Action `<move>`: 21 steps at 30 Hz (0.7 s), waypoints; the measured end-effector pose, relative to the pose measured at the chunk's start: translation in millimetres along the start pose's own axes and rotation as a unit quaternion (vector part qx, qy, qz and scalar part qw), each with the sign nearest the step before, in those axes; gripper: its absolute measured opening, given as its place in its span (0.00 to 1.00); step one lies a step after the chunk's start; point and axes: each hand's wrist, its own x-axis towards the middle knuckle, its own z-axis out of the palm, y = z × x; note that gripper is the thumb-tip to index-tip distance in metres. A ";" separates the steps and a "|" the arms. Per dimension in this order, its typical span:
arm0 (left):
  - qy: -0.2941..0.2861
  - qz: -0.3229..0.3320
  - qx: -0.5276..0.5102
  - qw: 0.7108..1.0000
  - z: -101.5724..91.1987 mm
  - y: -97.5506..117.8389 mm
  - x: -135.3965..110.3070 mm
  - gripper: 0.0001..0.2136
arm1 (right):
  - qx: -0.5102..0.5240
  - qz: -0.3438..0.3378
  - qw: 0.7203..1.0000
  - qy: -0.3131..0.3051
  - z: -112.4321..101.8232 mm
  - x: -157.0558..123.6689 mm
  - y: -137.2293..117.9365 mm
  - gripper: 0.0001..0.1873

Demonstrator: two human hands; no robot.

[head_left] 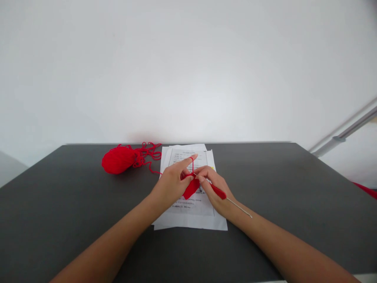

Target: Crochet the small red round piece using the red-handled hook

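Over the printed sheets, my left hand [173, 179] pinches a small piece of red crochet [191, 190] between thumb and fingers. A strand of red yarn [193, 165] loops over its raised index finger and runs down to the work. My right hand [216, 190] is closed round a crochet hook [218, 192] with a red grip and metal ends. One end of the hook points into the top of the crochet piece, and the other sticks out past my right wrist. The hook's tip is too small to make out among the stitches.
A red yarn ball [119, 160] lies on the dark table [88, 204] to the left, loose tangled strands beside it. Printed paper sheets [191, 222] lie under my hands. Behind the table stands a white wall [188, 78]; a grey metal rail [341, 137] slants at the right.
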 end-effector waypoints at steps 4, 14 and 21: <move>0.062 0.005 -0.073 0.995 13.4 -1.7 -1.0 0.25 | -0.054 -0.054 0.995 0.062 8.3 -2.8 3.4 0.06; -0.086 -0.160 -0.535 0.825 8.0 -1.7 6.1 0.30 | -0.162 -0.230 0.955 0.088 -4.9 4.3 3.0 0.11; -0.229 -0.179 -0.554 0.780 -8.2 -16.2 7.9 0.30 | -0.062 -0.287 0.956 0.026 -24.0 10.4 -6.5 0.11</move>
